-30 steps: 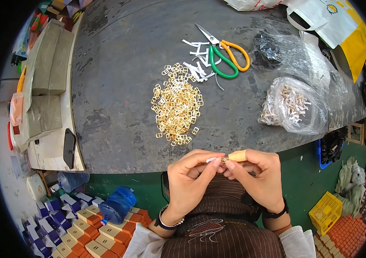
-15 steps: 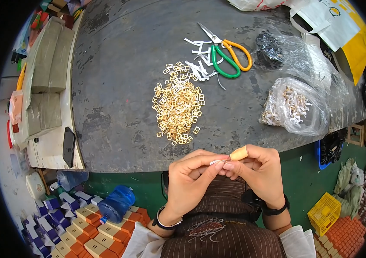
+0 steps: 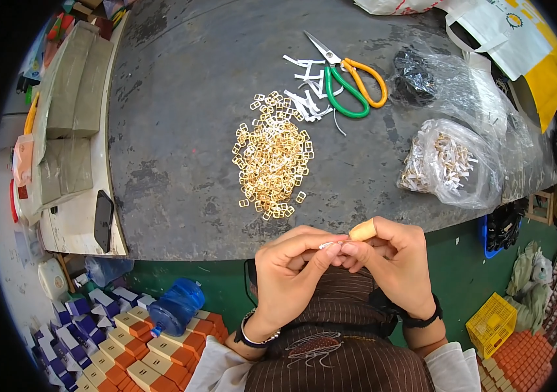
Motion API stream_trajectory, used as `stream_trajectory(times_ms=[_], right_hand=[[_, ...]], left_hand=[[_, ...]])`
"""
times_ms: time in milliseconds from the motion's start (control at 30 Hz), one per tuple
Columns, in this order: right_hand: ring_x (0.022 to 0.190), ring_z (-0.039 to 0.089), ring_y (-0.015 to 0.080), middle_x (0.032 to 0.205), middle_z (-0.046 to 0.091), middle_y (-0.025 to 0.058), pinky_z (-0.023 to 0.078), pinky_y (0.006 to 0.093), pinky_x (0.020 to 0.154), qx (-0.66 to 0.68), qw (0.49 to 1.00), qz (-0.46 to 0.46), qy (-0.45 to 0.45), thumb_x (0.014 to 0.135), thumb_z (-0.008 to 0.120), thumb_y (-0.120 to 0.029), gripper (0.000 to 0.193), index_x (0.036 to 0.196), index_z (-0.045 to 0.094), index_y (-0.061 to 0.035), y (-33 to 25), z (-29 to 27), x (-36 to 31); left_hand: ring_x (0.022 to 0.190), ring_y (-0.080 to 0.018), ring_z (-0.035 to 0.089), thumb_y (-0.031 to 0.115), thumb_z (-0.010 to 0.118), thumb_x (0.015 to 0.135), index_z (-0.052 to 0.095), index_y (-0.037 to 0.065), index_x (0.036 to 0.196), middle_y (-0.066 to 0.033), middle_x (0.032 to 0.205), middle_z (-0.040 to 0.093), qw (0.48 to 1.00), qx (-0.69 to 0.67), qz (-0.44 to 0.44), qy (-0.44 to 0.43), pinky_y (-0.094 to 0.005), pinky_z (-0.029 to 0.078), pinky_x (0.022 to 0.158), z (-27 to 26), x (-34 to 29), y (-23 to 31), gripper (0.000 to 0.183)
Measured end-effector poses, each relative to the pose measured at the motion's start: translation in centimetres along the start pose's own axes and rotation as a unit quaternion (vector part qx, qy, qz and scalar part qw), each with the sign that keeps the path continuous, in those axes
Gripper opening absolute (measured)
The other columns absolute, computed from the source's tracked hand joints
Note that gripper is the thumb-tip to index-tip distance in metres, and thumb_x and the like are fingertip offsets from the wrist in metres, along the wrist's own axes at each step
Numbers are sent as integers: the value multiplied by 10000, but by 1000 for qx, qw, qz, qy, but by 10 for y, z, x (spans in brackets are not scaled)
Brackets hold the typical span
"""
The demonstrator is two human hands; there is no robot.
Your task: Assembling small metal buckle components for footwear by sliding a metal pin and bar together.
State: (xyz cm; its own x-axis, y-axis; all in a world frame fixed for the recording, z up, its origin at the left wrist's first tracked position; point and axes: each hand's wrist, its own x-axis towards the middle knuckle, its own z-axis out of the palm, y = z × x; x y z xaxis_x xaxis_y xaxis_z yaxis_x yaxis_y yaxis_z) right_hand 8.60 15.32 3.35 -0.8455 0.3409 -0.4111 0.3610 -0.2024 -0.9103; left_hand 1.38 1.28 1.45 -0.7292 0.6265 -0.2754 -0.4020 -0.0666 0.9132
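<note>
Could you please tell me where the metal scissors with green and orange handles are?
In the head view, the scissors lie on the dark grey worktable, just right of the thin white strips and beyond the pile of small gold buckles.

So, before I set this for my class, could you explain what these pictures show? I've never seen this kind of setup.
There is no machine: these are a person's own hands, seen from above by a wide camera worn on the head, so straight edges look bent. The left hand pinches a small white strip; the right hand meets it, but what its fingertips hold is hard to see. A yellow wrap covers one right finger. On the dark table lie gold buckles, scissors, white scraps and a clear bag.
</note>
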Motion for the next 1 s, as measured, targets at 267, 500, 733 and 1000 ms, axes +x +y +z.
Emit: stream_trajectory(times_ms=[267, 500, 733, 1000], right_hand=[[645, 653, 112, 761, 672, 93, 538, 221, 562, -57, 998, -15, -31, 871, 607, -26, 92, 879, 649, 56, -5, -1, 2], [555, 620, 114, 702, 632, 93, 487, 223, 481, -94, 994, -55, -24, 864, 606, -27, 91, 824, 623, 53, -8, 1, 0], [512, 581, 94, 628, 593, 68, 411, 220, 434, -122, 991, -56, -27, 840, 630, -31, 109, 759, 602, 35, -8, -1, -2], [448, 499, 85, 563, 549, 63, 373, 226, 420, -145, 986, -85, -7, 804, 669, -30, 133, 706, 594, 19, -3, 0, -6]], left_hand=[[761, -118, 624, -28, 604, 864, 669, -64, 985, -111, 912, 638, 999, 40, 3, 14, -208, 518, 672, -1, -1, 3, 142], [732, -123, 622, -13, 615, 863, 673, -58, 975, -111, 902, 634, 999, -18, -11, 28, -210, 514, 648, -2, -2, 4, 135], [707, -111, 611, -1, 617, 865, 645, -69, 888, -87, 864, 611, 998, 3, -28, 47, -215, 517, 626, -2, -4, 9, 77], [689, -92, 600, 14, 624, 865, 632, -63, 874, -70, 847, 601, 997, -2, -52, 51, -206, 509, 607, -4, -8, 12, 77]])
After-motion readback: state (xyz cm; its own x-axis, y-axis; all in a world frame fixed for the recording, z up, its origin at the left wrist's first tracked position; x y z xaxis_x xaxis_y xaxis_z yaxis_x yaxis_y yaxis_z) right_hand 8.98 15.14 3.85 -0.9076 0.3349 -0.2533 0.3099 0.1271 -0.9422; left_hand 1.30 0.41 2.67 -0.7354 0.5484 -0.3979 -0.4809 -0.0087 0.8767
